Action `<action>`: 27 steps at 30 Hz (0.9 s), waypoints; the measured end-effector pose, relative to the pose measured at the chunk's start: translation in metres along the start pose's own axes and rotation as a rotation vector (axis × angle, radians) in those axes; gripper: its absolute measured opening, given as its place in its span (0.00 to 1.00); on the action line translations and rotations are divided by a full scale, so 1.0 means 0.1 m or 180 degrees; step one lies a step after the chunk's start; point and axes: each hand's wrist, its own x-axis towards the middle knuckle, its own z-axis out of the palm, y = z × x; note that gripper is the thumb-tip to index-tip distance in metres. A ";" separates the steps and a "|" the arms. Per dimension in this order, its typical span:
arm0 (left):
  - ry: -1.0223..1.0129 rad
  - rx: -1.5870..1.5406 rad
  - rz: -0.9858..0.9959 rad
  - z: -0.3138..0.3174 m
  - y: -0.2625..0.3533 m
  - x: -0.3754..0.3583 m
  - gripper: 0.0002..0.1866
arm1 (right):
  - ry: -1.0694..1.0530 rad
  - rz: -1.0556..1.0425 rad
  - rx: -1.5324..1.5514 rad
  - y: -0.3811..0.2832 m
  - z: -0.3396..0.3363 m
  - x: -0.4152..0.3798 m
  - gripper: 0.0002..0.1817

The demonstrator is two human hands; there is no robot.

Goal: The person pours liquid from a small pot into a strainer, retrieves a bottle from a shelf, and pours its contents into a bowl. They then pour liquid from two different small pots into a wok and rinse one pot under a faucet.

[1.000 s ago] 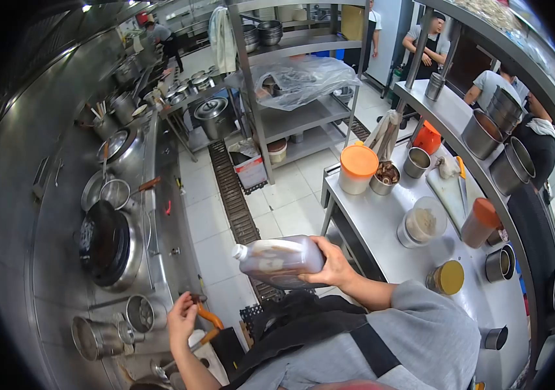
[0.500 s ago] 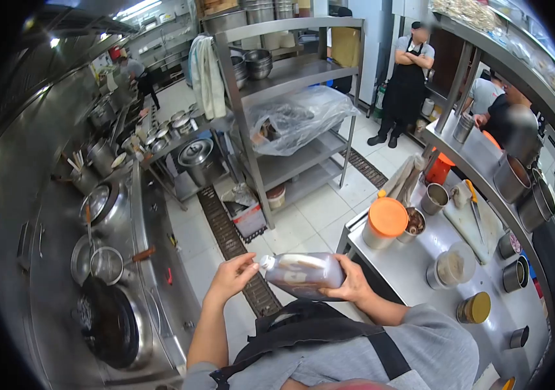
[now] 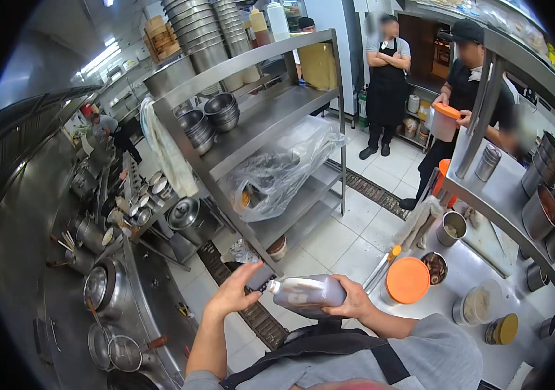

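Head view: the brown-filled plastic jug (image 3: 308, 292) lies sideways in the right hand's (image 3: 356, 300) grip, its white cap (image 3: 273, 286) just beside the open, empty left hand (image 3: 230, 294). Open tiled floor (image 3: 337, 244) separates the worktable edge at right from the metal shelving (image 3: 271, 88). The left hand has risen from the range side.
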 end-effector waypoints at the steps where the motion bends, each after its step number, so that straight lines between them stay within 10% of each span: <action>1: 0.0211 0.0191 0.0016 -0.08 0.01 0.15 0.36 | 0.0018 0.0006 -0.0059 0.05 -0.02 0.10 0.39; 10: -0.0800 0.0006 0.1015 0.08 0.12 1.61 0.17 | 0.0196 0.0193 -0.0331 0.26 -0.26 0.82 0.39; 27: -0.1494 -0.0985 0.1890 1.11 -1.06 3.73 0.15 | 0.1487 0.1447 -0.1367 1.17 -0.42 1.61 0.44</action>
